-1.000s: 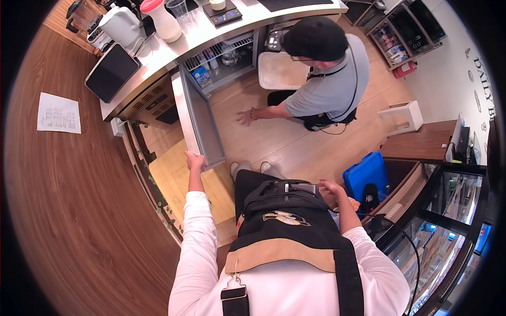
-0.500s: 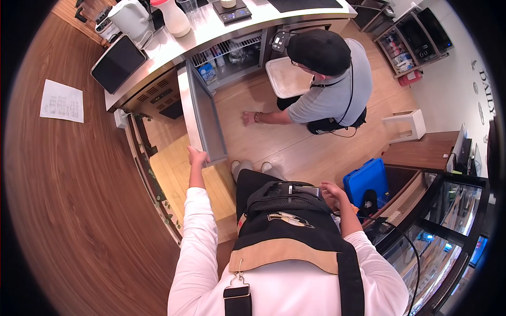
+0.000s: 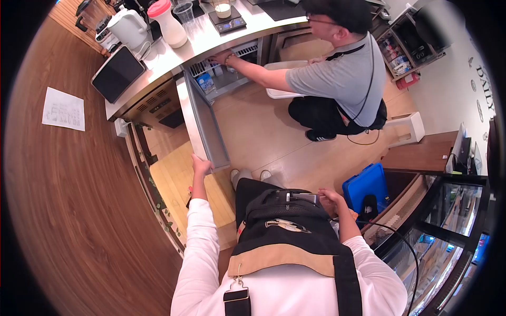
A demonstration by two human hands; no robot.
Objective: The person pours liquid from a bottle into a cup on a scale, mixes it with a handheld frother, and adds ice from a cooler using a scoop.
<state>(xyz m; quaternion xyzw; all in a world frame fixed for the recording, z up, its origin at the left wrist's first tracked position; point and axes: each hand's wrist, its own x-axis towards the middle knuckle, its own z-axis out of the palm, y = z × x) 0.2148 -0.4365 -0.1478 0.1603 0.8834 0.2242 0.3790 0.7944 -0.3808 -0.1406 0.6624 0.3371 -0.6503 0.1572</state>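
The fridge door (image 3: 193,118) stands open under the counter (image 3: 208,43), swung out toward the person. The left hand (image 3: 202,165) holds the end of the door that is nearest to the person, with its fingers clamped on the edge. The right hand (image 3: 330,200) is by the black bag (image 3: 263,204) on the person's front, close to a small grey box (image 3: 304,198). Its fingers are bent, but I cannot tell if they touch the box or close on anything.

A co-worker in a grey shirt (image 3: 337,71) squats on the floor (image 3: 263,129) past the door. One co-worker's hand (image 3: 223,56) reaches into the fridge (image 3: 229,77), near the white rack. I cannot see what its fingers do there. A blue pack (image 3: 204,81) sits in the fridge, below that hand. A white tray (image 3: 284,95) is next to the co-worker's knees.

On top of the counter are a white kettle (image 3: 126,27), a bottle with a pink lid (image 3: 173,32), a clear cup (image 3: 184,13) and a black scale (image 3: 226,22).
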